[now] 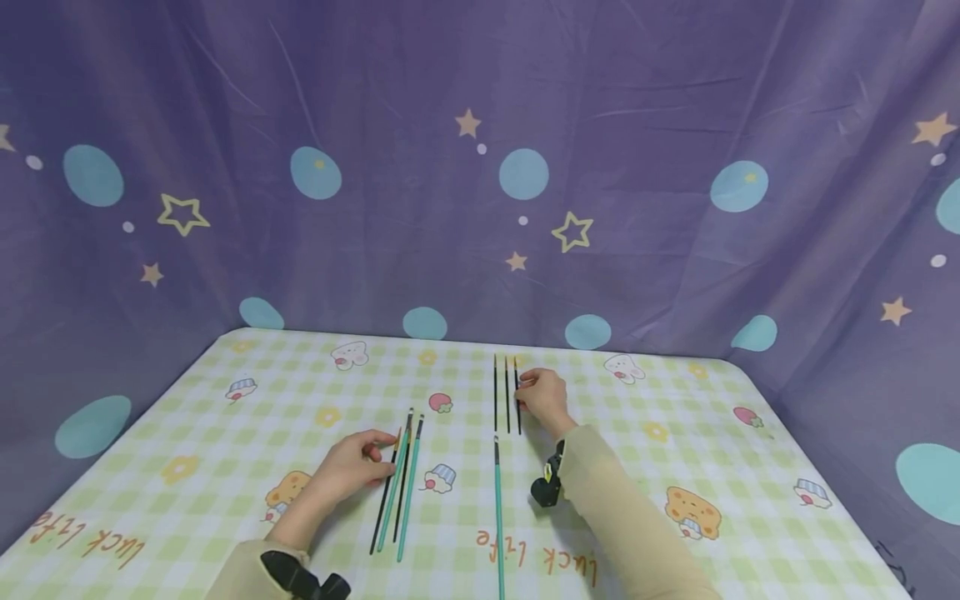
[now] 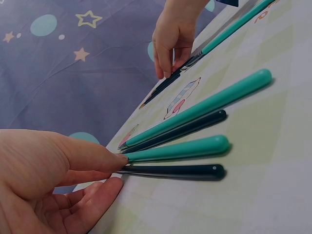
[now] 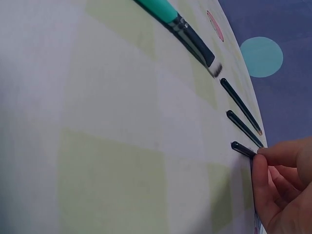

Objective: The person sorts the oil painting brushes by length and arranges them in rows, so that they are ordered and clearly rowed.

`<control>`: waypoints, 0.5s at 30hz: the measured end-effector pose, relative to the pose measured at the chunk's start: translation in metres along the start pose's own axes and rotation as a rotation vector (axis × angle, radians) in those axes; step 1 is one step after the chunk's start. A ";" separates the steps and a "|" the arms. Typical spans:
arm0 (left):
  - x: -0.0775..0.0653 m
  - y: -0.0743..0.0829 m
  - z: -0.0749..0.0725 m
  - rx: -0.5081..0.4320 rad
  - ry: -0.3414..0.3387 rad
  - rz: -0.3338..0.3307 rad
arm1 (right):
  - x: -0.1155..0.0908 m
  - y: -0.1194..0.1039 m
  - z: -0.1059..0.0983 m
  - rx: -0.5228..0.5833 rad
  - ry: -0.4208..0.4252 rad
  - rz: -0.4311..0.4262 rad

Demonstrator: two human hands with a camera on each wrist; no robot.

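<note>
seemingly, three black brushes (image 1: 507, 396) and a teal brush (image 1: 498, 508) are sorted, the right hand (image 1: 546, 400) pinching one black brush (image 3: 242, 148); four brushes (image 1: 408, 500) await near the left hand (image 1: 348, 468), grip unclear.

A starry purple curtain (image 1: 405, 208) hangs behind the green-checked tablecloth (image 1: 457, 521).

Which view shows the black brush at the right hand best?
The head view: it shows the brush end to end, partly covered by the right hand. The right wrist view shows only its handle end, close up; in the left wrist view, it cannot be told from the black brushes beside it.
</note>
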State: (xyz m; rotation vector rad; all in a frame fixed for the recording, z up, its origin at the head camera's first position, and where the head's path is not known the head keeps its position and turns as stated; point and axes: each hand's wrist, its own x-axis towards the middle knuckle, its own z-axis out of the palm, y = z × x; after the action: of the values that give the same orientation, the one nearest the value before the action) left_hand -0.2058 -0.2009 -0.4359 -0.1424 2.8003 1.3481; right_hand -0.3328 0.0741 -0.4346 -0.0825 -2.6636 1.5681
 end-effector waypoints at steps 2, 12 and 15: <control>0.000 0.000 0.000 -0.003 0.000 0.001 | 0.000 0.000 -0.001 -0.002 0.001 -0.001; 0.000 0.000 -0.001 0.016 -0.005 0.004 | -0.005 -0.001 -0.004 -0.049 0.013 0.006; 0.000 0.000 0.000 0.012 -0.007 -0.001 | -0.009 -0.002 -0.004 -0.057 0.008 -0.001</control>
State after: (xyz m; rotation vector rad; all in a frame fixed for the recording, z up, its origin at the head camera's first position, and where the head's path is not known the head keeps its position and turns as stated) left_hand -0.2060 -0.2012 -0.4359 -0.1379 2.8014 1.3292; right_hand -0.3233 0.0762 -0.4311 -0.0898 -2.7015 1.4887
